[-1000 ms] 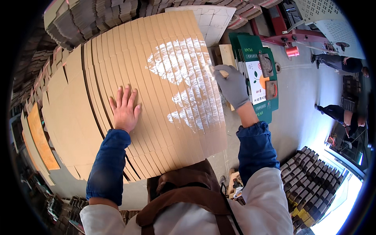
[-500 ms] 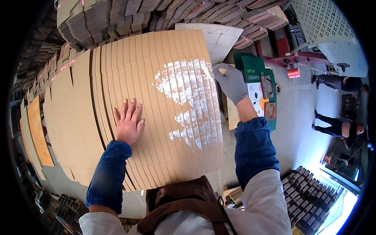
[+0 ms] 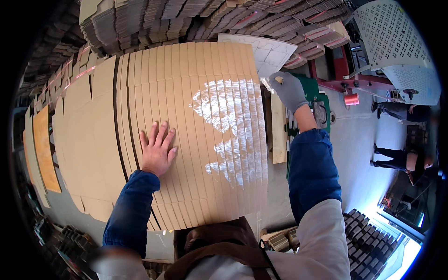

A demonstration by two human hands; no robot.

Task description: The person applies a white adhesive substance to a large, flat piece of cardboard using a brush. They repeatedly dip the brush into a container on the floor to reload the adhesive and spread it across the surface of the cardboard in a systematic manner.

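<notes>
Cardboard sheets (image 3: 154,130), fanned in a stepped stack, fill the frame's centre. White paste (image 3: 231,128) covers only a right-hand patch of their edges; the left and lower strips look bare, so most seems undone. The left hand (image 3: 157,151) lies flat, fingers spread, mid-stack. The gloved right hand (image 3: 288,90), upper right, is closed around a brush (image 3: 270,84).

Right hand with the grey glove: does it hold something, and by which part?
The right hand grips a brush by its pale handle end. The left hand holds nothing, lying flat on the cardboard sheets.
</notes>
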